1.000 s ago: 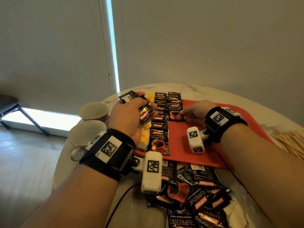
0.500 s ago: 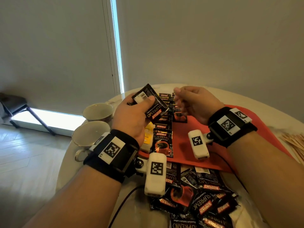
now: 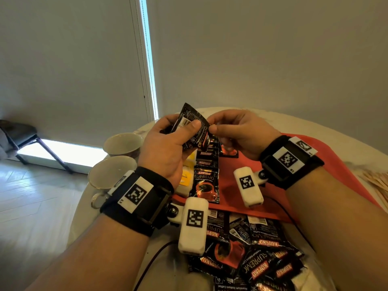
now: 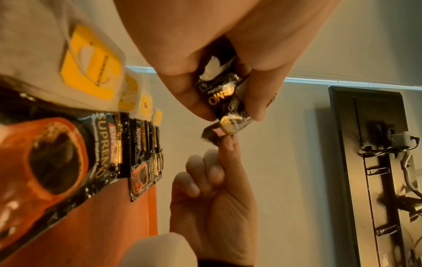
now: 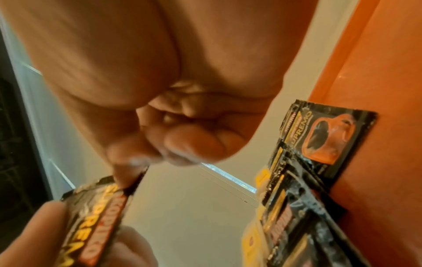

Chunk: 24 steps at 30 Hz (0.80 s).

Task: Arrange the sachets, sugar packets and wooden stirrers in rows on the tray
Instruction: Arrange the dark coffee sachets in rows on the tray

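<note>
— So where is the coffee sachet (image 3: 194, 128) right now?

— Up in the air between both hands, above the red tray (image 3: 235, 185). The left hand (image 3: 165, 148) grips a small bunch of black sachets, thumb pressed across the top one and fingers curled beneath.

— And the right hand (image 3: 237, 133)?

— Just beside the left, touching. Its thumb and forefinger pinch the near corner of a sachet in that bunch; the other fingers are curled in toward the palm.

— What lies under the hands?

— A row of coffee sachets (image 3: 206, 177) runs along the tray below the left hand, overlapping one another, with a row of yellow packets (image 3: 185, 177) just to its left. One more sachet (image 5: 328, 142) sits alone on the tray below the right hand.

— Anything nearer the person?

— A loose heap of sachets (image 3: 252, 259) on the table, below both wrists. Wooden stirrers (image 3: 375, 183) lie well off to the right of the right arm, and two cups (image 3: 113, 173) stand left of the left wrist.
</note>
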Available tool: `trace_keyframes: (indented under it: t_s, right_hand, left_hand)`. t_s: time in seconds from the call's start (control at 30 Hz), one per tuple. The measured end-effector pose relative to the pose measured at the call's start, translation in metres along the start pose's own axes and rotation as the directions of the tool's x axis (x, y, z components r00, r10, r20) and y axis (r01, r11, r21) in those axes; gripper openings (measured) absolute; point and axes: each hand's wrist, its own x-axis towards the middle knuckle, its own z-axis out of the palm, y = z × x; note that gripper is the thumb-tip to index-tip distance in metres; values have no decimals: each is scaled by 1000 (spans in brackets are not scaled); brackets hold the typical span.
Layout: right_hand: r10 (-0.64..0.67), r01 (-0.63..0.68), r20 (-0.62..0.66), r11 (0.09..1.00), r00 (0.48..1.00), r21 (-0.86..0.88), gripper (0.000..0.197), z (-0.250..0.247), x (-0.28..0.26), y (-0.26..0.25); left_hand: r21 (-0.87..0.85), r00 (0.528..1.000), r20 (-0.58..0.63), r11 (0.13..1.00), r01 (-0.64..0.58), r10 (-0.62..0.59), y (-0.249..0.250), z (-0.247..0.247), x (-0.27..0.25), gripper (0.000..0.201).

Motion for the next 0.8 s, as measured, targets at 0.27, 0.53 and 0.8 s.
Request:
trace_keyframes:
  t_s: [0.27, 0.53, 0.8]
  right_hand:
    - [-154, 207, -235, 954, 960, 219, 6, -4, -1, -13]
    - [-305, 310, -211, 951, 928, -10, 33, 1, 1, -13]
    - [-152, 182, -218, 976, 964, 121, 24, 4, 2, -20]
  left_hand:
    - [-67, 994, -81, 995, 71, -76, -2, -2, 3, 46]
    - [-98, 985, -90, 985, 141, -150, -2, 3, 0, 33]
    - [4, 993, 5, 993, 115, -115, -4, 2, -1, 20]
